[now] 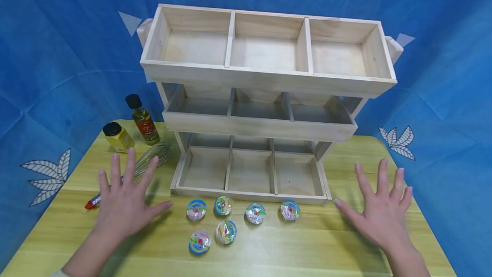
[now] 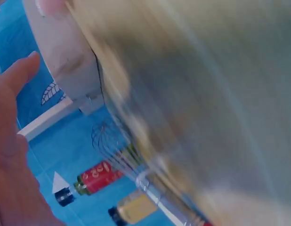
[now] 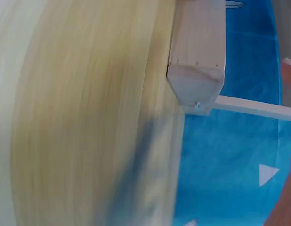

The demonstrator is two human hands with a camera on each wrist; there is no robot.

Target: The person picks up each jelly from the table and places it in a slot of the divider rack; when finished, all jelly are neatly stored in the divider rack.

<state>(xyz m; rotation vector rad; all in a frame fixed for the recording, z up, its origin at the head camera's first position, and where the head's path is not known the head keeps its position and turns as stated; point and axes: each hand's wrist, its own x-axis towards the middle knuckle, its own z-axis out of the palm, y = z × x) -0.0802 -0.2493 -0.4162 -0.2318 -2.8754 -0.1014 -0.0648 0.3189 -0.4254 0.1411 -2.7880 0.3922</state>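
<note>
In the head view my left hand (image 1: 124, 202) hovers palm down over the table's left side, fingers spread and holding nothing. It partly covers a whisk (image 1: 143, 163) with a red-tipped handle. My right hand (image 1: 384, 215), also spread and without anything in it, hangs over the right side. Between the hands lie several small round sealed cups (image 1: 226, 231) with blue-rimmed, clear-wrapped tops. Behind them stands a three-tier wooden rack (image 1: 269, 78), each tier split into three compartments. Part of the left hand (image 2: 13, 141) shows in the left wrist view, near the rack's blurred end.
At the back left of the wooden table (image 1: 307, 243) stand a yellow jar (image 1: 120, 139) with a black lid and a dark-capped oil bottle (image 1: 146, 125). A blue cloth (image 1: 442, 76) with white leaf prints hangs behind and around the table.
</note>
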